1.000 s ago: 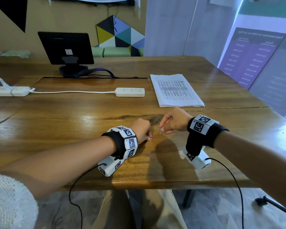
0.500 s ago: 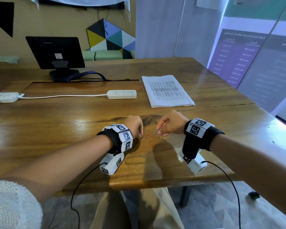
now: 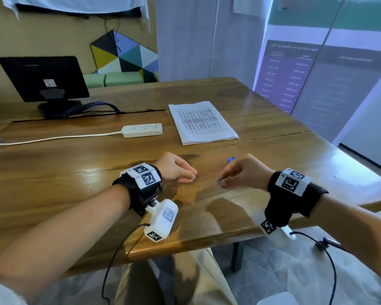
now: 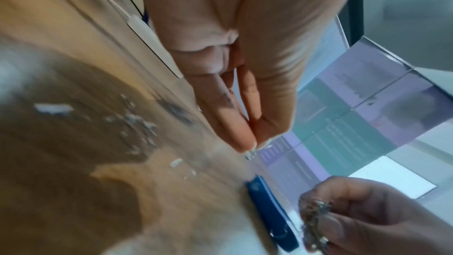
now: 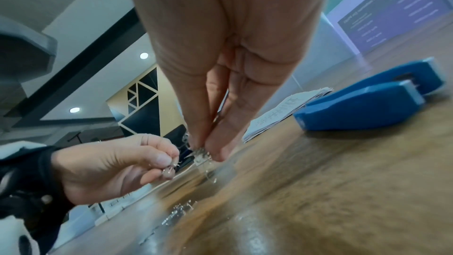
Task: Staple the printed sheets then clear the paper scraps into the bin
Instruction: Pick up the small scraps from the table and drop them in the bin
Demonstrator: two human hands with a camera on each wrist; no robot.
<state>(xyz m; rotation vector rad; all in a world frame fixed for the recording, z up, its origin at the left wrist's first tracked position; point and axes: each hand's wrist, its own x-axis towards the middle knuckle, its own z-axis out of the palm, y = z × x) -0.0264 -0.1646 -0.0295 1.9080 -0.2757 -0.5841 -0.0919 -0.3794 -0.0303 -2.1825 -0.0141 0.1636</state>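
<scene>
Both forearms reach forward, wrists banded. The left hand (image 3: pixel 176 167) pinches its fingertips together, pointing down. The right hand (image 3: pixel 243 171) pinches likewise, facing the left, near it.

wooden table (image 3: pixel 53 172) carries: printed sheets (image 3: pixel 201 122), stacked, far side; white power strip (image 3: pixel 142 130) just left of them; black monitor (image 3: pixel 43 79) far left; blue stapler (image 5: pixel 363 108); loose staples (image 5: pixel 179 210) scattered near front edge.
</scene>
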